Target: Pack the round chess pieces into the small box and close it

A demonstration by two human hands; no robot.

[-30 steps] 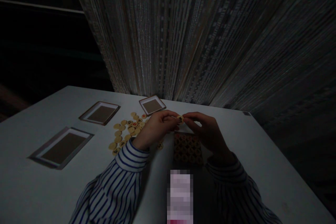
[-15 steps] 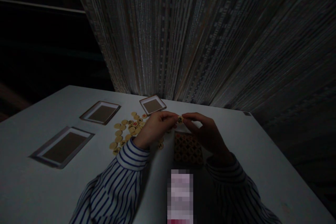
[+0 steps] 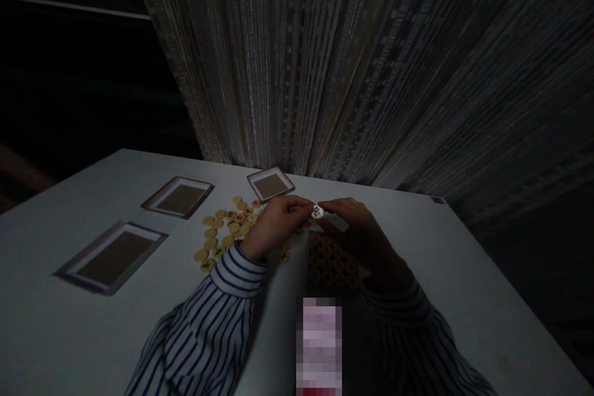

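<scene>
My left hand (image 3: 273, 227) and my right hand (image 3: 359, 232) meet above the white table (image 3: 55, 334), both pinching one small round game piece (image 3: 317, 212) between their fingertips. Just below the hands lies a flat box (image 3: 331, 263) filled with rows of round pieces marked in red. Left of my left hand a loose scatter of pale round pieces (image 3: 223, 232) lies on the table, some with red or dark marks. Both my sleeves are striped.
Three shallow rectangular trays with brown insides stand on the table: one near left (image 3: 111, 257), one further back (image 3: 177, 197), a small one (image 3: 270, 184) behind the pieces. A dark textured curtain hangs behind the table. A blurred patch sits at the bottom centre.
The hands stay together on the piece. The held piece has turned and now shows a paler face; the view has shifted slightly.
</scene>
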